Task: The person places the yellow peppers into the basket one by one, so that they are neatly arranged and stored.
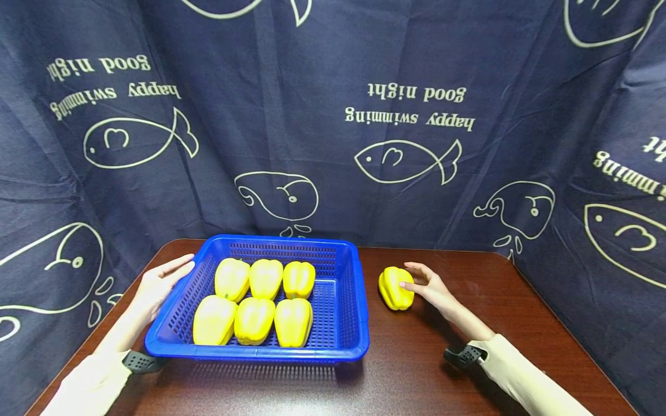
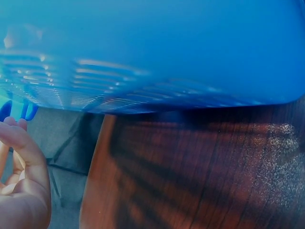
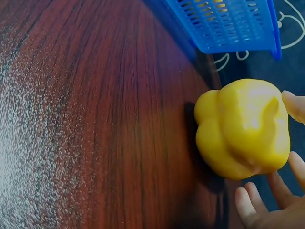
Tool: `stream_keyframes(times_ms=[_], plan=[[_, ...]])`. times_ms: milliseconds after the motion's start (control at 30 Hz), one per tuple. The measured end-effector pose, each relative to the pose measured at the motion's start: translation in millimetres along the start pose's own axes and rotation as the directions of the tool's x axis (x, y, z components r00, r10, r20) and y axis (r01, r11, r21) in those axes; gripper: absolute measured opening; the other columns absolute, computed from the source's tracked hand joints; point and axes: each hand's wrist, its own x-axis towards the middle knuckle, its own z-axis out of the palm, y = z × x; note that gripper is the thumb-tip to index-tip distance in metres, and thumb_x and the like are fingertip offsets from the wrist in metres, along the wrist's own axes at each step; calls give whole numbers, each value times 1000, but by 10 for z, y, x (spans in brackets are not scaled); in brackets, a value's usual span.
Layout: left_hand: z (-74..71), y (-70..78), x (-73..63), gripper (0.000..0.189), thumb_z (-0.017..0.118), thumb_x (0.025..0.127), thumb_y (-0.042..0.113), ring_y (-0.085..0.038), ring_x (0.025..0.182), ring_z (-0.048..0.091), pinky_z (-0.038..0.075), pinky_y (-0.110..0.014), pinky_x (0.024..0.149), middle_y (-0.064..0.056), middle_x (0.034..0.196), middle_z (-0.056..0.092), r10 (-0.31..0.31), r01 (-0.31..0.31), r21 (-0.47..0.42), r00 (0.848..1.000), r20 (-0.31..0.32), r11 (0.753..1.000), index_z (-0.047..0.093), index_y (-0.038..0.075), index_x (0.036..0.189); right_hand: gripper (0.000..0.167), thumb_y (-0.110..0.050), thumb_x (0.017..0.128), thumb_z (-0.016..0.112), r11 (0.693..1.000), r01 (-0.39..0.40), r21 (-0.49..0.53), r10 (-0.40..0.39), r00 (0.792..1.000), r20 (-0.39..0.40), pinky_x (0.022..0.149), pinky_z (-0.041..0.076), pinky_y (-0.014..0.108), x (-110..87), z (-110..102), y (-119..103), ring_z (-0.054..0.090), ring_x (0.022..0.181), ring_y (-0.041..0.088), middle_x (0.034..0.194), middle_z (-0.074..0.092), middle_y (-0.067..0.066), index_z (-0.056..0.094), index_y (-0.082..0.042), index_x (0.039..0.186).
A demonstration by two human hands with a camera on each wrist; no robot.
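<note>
My right hand [image 1: 433, 292] is at a yellow bell pepper [image 1: 396, 288] to the right of the blue basket [image 1: 359, 312]. Thumb and fingers pinch the pepper's right side in the head view. Seen from the right wrist, the lobed end of the pepper [image 3: 243, 129] faces the camera, with fingertips at its edge. My left hand [image 1: 158, 289] rests at the basket's left rim, its fingers extended and the tips touching the edge. Six more, several yellow bell peppers [image 1: 266, 279], lie in two rows inside the basket, towards its left and middle.
The basket has slotted walls and stands on a dark brown wooden table [image 1: 416, 370]. A dark blue curtain [image 1: 322, 115] with white fish drawings hangs behind and at both sides of the table. Black bands [image 1: 465, 355] circle both wrists.
</note>
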Motion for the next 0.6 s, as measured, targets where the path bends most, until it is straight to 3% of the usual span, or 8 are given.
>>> stream_keyframes(times_ms=[233,600], plan=[[-7,-8,-2,50,62,94,30,0,74,68,57,-19,65,25,86,68,9,-9,-13,1000,7,1000,50,20,141,66,-9,85,69,998,-14,55,11,998,64,82,49,19,18,1,85,59,99,10,135,46,29,37,5,141],[0,1,-4,57,62,94,32,1,74,68,57,-19,65,26,85,68,-1,1,5,1000,2,1000,44,16,145,64,-10,84,71,999,-24,43,21,997,73,82,49,20,24,25,97,60,96,7,130,54,26,42,3,139]])
